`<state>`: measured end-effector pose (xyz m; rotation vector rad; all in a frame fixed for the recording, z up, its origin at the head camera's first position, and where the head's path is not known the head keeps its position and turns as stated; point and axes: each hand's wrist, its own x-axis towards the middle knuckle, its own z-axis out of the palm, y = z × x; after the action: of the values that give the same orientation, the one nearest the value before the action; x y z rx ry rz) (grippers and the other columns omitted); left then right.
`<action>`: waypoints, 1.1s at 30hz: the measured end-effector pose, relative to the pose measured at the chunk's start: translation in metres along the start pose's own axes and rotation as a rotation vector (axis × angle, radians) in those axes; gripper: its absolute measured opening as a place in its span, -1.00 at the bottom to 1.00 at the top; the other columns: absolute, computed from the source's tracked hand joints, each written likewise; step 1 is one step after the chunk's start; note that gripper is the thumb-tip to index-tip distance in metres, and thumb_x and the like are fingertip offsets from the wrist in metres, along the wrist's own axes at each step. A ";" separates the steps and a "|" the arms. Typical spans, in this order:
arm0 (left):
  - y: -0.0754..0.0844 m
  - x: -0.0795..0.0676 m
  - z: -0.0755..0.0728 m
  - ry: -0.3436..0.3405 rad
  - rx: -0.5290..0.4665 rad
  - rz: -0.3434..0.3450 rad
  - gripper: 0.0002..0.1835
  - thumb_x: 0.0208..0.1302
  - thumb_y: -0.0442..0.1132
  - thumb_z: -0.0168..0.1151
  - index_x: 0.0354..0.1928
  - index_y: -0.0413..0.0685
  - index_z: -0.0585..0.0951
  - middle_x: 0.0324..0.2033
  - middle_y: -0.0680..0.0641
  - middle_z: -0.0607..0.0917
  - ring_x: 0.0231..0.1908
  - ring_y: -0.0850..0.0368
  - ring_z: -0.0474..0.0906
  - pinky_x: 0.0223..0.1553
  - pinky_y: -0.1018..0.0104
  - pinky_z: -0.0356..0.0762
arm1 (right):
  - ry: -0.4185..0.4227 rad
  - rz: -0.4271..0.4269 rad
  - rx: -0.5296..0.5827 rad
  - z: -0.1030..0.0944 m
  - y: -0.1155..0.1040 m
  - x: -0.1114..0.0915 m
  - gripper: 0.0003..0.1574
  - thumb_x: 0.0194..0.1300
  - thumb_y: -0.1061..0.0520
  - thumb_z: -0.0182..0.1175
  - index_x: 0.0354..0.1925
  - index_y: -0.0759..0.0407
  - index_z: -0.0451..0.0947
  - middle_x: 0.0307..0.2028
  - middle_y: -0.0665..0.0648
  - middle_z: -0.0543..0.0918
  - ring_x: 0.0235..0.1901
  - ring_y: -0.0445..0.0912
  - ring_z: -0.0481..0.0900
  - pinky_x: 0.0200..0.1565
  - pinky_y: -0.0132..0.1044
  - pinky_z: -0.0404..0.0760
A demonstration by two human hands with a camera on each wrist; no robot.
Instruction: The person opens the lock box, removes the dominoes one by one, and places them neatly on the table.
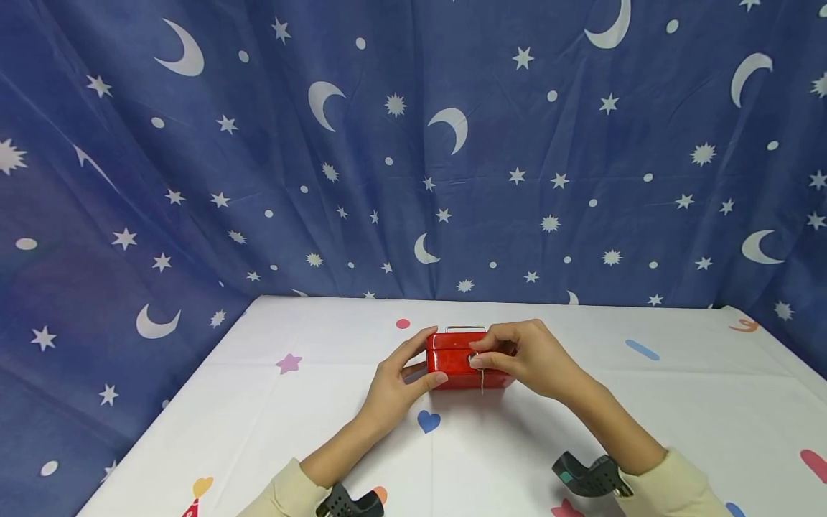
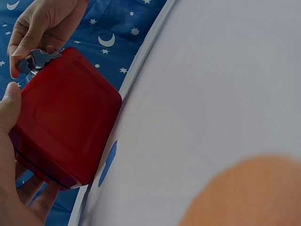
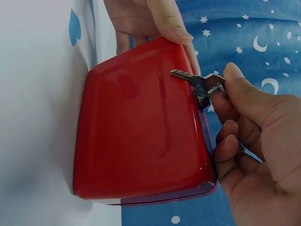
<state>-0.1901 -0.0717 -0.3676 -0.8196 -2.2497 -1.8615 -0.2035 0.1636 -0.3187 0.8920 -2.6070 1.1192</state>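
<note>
On the white counter (image 1: 310, 431) we noted a glossy, round-cornered red box (image 1: 449, 363); left hand (image 1: 393, 388), thumb spread wide, clasped its end; right hand (image 1: 533, 360) pinched toothed metal keys (image 3: 201, 86) at its front.

No legible text, brand or number in any view. Pictorial signs only: white moons (image 1: 153, 331), stars (image 1: 125, 238) and dots (image 1: 26, 244) on the blue curtain (image 1: 504, 158); blue heart (image 1: 428, 421), pink star (image 1: 288, 363), red dot (image 1: 403, 324) on the white tablecloth (image 1: 213, 416).
</note>
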 end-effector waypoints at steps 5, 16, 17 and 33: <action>-0.001 0.000 0.000 0.012 -0.015 -0.008 -0.27 0.17 -0.37 0.34 0.39 -0.08 0.31 0.27 -0.15 0.42 0.23 -0.06 0.36 0.13 0.04 0.44 | 0.012 -0.022 -0.024 -0.001 -0.001 -0.001 -0.78 0.11 0.14 0.41 -0.21 0.12 0.73 -0.40 -0.13 0.69 -0.51 -0.20 0.52 -0.46 -0.36 0.58; -0.001 0.000 -0.001 0.013 -0.037 0.011 -0.30 0.15 -0.41 0.34 0.36 -0.13 0.35 0.25 -0.16 0.44 0.24 -0.11 0.36 0.11 -0.03 0.43 | -0.002 -0.040 -0.025 -0.001 -0.004 -0.002 -0.79 0.14 0.19 0.39 -0.20 0.19 0.72 -0.39 -0.11 0.69 -0.51 -0.21 0.50 -0.46 -0.37 0.58; -0.001 0.000 -0.001 0.015 -0.035 0.019 -0.30 0.15 -0.42 0.34 0.35 -0.12 0.35 0.24 -0.17 0.45 0.23 -0.12 0.36 0.10 -0.04 0.43 | -0.001 -0.049 -0.023 -0.001 -0.004 -0.002 -0.80 0.14 0.21 0.38 -0.21 0.20 0.72 -0.40 -0.09 0.69 -0.52 -0.21 0.50 -0.47 -0.37 0.58; -0.010 0.004 -0.001 -0.026 0.042 0.118 -0.30 0.15 -0.37 0.34 0.35 -0.11 0.35 0.22 -0.17 0.46 0.23 -0.10 0.36 0.08 -0.04 0.44 | 0.078 -0.031 0.014 0.004 -0.001 -0.002 -0.85 0.02 0.11 0.46 -0.53 -0.02 0.64 -0.52 -0.16 0.67 -0.66 -0.24 0.49 -0.64 -0.41 0.45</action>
<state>-0.1980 -0.0721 -0.3745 -0.9520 -2.1959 -1.7558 -0.2009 0.1620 -0.3219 0.8706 -2.5174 1.1416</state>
